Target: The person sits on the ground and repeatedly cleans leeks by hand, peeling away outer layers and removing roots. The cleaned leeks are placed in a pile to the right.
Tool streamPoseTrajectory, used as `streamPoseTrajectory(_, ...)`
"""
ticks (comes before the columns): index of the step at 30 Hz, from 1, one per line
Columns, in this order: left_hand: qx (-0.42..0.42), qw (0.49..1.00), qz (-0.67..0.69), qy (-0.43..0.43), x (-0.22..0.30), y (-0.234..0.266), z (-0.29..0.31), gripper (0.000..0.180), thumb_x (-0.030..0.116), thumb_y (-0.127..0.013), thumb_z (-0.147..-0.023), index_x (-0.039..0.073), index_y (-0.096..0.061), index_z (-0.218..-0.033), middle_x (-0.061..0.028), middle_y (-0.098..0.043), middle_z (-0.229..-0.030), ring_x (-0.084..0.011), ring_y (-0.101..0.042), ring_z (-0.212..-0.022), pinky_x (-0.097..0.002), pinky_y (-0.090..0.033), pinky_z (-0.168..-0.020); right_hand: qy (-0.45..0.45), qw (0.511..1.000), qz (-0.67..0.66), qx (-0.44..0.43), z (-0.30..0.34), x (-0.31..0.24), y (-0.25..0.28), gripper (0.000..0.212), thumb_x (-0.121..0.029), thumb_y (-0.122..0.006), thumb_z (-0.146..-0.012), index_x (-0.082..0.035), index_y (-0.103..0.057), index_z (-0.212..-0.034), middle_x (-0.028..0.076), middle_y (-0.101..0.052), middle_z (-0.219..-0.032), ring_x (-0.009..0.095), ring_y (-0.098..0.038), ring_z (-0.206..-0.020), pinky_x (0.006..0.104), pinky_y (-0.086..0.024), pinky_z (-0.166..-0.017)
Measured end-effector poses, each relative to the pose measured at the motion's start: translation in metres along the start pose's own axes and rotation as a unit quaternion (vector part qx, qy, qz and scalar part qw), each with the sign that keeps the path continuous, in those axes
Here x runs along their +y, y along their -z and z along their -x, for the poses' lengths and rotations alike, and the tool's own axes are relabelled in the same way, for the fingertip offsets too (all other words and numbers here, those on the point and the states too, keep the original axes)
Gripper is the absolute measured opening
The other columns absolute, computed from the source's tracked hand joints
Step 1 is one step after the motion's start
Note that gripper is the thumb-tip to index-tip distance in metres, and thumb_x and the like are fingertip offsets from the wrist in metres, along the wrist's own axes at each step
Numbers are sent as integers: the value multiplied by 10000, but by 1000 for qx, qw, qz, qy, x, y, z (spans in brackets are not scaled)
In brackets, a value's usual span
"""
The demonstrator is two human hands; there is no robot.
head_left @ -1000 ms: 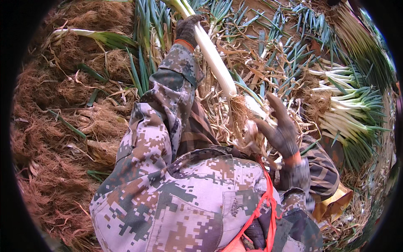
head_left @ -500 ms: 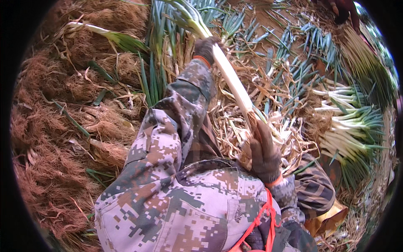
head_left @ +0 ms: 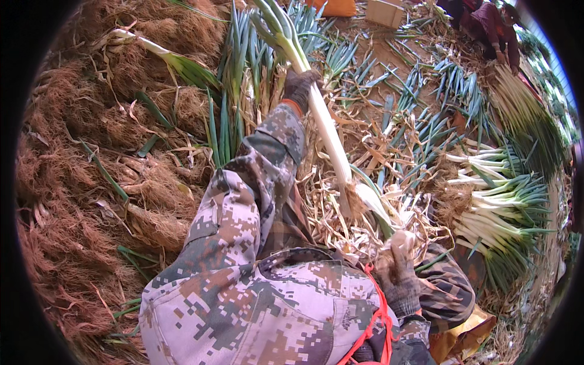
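Observation:
My left hand (head_left: pixel 300 87), in a dark glove with an orange cuff, is closed around the upper stalk of a long green onion (head_left: pixel 329 135). Its green leaves point away from me, and its white shaft slants down toward my right. At the shaft's lower end, near the brownish roots, a pale green-white peeled layer (head_left: pixel 375 205) hangs off toward my right hand. My gloved right hand (head_left: pixel 397 267) is closed above my right knee, with the layer's end at its fingers. Dry husks (head_left: pixel 328 210) lie beneath the onion.
Heaped rooty onions (head_left: pixel 79 261) fill the left side. Upright green onions (head_left: pixel 237 79) stand beyond my left arm. Cleaned bunches (head_left: pixel 496 198) lie at right, beside a longer bundle (head_left: pixel 526 112). Another person (head_left: pixel 490 27) is at far right; a box (head_left: pixel 384 12) stands at the back.
My right hand has moved from the onion's root end down toward my knee and closed. A pale layer now hangs from the shaft. My left hand keeps its hold.

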State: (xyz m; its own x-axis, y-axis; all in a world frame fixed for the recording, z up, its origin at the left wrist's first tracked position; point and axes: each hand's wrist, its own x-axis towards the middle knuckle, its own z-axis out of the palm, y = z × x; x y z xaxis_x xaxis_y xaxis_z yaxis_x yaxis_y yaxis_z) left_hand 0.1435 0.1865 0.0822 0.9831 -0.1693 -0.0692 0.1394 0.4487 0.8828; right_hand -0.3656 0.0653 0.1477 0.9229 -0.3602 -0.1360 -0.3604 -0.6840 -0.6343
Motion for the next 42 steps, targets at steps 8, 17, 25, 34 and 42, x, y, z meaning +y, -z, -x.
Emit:
streamPoseTrajectory(8, -68, 996, -49, -43, 6, -47, 64, 524, -5, -604, -844, 105, -338, -1282, -108, -554, -852, -189, -612, -553, -318, -552, -441, 16, 957, 287, -39, -123, -37, 37, 778, -255, -707, -847, -165, -300, -1504, 224, -447, -1408, 378, -611, -1086, 436, -537, -830)
streamPoseTrajectory(17, -86, 963, -208, -145, -6, -72, 99, 636, 50, -612, -862, 131, -295, -1407, -106, -568, -879, -195, -634, -596, -334, -542, -492, 157, 947, -216, 179, -178, -68, -1, 596, -142, -727, -858, -95, -489, -1402, 53, -713, -926, 120, -662, -699, 276, -552, -649)
streamPoseTrajectory(25, -258, 958, -119, -38, 13, -104, 145, 681, 185, -639, -896, 86, -258, -1452, -99, -573, -965, -183, -626, -776, -314, -539, -630, -13, 961, -277, -2, -184, -42, -81, 777, -201, -772, -798, -6, -332, -1407, 199, -534, -1230, 312, -524, -1167, 404, -441, -997)
streamPoseTrajectory(34, -526, 846, -89, -9, 39, -143, 204, 877, 452, -657, -903, 35, -204, -1528, -124, -511, -1276, -190, -546, -1096, -329, -467, -929, 161, 887, -255, 349, -169, -58, -22, 716, -180, -745, -835, -59, -345, -1418, 109, -569, -1154, 227, -567, -1001, 362, -499, -877)
streamPoseTrajectory(42, -701, 594, -314, 237, -25, -118, 243, 451, 270, -606, -974, 109, -509, -1384, -21, -662, -953, -86, -602, -810, -266, -521, -738, 175, 777, -489, 356, -178, 31, 141, 388, -201, -633, -945, -36, -421, -1226, 64, -592, -777, 144, -626, -563, 301, -578, -451)
